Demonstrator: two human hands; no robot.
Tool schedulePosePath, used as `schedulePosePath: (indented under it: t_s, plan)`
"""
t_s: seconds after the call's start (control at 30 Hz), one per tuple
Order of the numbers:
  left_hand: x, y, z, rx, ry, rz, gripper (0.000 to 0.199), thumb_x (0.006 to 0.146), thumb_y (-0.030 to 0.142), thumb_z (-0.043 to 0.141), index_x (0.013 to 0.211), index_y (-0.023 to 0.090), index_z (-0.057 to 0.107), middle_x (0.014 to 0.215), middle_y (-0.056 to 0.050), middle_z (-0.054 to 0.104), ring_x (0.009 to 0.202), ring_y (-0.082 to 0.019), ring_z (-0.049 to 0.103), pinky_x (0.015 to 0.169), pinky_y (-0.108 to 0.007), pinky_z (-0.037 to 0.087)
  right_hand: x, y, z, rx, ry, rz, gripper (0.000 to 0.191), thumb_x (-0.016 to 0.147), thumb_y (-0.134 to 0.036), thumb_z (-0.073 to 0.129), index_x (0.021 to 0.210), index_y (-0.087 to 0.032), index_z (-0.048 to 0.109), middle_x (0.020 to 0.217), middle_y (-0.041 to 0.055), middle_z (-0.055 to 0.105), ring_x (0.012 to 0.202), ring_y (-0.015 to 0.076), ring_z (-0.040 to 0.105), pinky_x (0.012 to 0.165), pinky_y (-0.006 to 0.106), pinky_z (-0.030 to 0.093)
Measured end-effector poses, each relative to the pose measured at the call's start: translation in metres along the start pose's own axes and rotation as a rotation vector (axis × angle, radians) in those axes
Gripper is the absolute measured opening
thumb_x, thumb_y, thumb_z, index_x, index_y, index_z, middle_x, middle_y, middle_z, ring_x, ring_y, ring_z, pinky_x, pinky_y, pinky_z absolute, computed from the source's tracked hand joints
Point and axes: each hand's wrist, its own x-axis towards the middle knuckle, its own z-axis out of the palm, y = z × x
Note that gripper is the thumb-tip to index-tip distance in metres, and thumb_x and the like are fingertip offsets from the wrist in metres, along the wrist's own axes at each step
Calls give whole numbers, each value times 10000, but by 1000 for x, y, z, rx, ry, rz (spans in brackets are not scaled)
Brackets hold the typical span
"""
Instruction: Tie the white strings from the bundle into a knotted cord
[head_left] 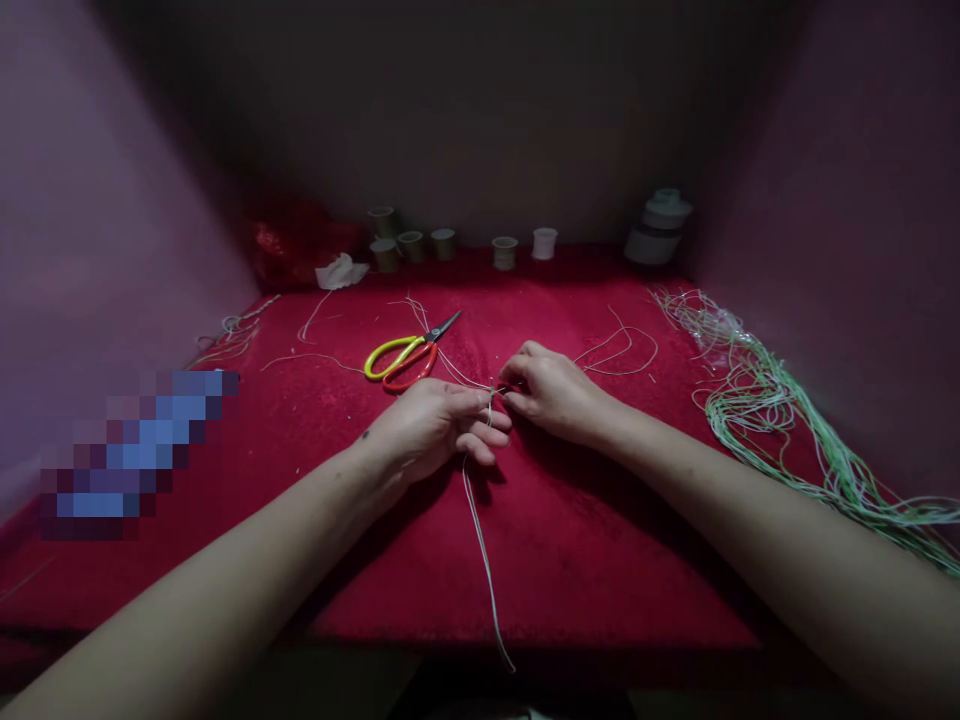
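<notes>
Between thumb and fingers, my left hand pinches a thin pale cord near the middle of the table. Two strands of it hang from below the fingers and over the table's front edge. Other strands run from the pinch up and to the left, past the scissors. My right hand is closed at its fingertips on a strand of the same cord, close to the left fingertips. The crossing point between the hands is too small to make out. Just beyond my left hand lie scissors with one yellow and one red handle loop, blades pointing away.
A red cloth covers the table. Several thread spools and a white bottle stand along the back. Green and white cords are heaped at the right. A red plastic bag sits back left; a pixelated blue patch lies left.
</notes>
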Motion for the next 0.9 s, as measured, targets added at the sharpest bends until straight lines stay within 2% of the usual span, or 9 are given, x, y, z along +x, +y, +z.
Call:
schedulePosePath:
  t_s: [0.13,0.27,0.37,0.63,0.9]
  plan:
    - [6,-2,8,86,3,-29,171,821,157,483,701,63,560,585,-87,624,439,-144,596,397,-246,495,3,0,2,9,6,31,119,760,-169,519,749,-135,633,765,62,566,639,104,463,591,229,343]
    - [8,0,11,178,-20,-75,223,847,170,446,637,113,493,429,-40,561,364,-158,565,355,-252,470,4,1,-3,173,-45,95,92,746,-164,546,751,-132,632,673,30,586,582,86,459,560,212,328]
    - [7,1,11,201,-51,-69,236,855,187,431,635,121,484,424,-46,570,364,-166,570,350,-252,466,6,1,-6,243,-63,115,85,741,-179,550,731,-130,619,650,16,580,566,76,453,539,201,313]
    - [11,-8,5,236,-97,-46,220,843,215,433,640,144,476,427,-26,573,324,-162,539,319,-262,451,12,1,-1,155,-15,188,90,697,-144,548,708,-140,637,627,11,576,563,76,439,529,205,276]
    - [10,-7,4,240,-113,-39,221,842,227,439,637,152,471,416,-18,566,312,-154,529,306,-246,439,8,0,0,162,5,186,111,690,-128,523,707,-147,632,629,11,572,568,78,439,535,210,285]
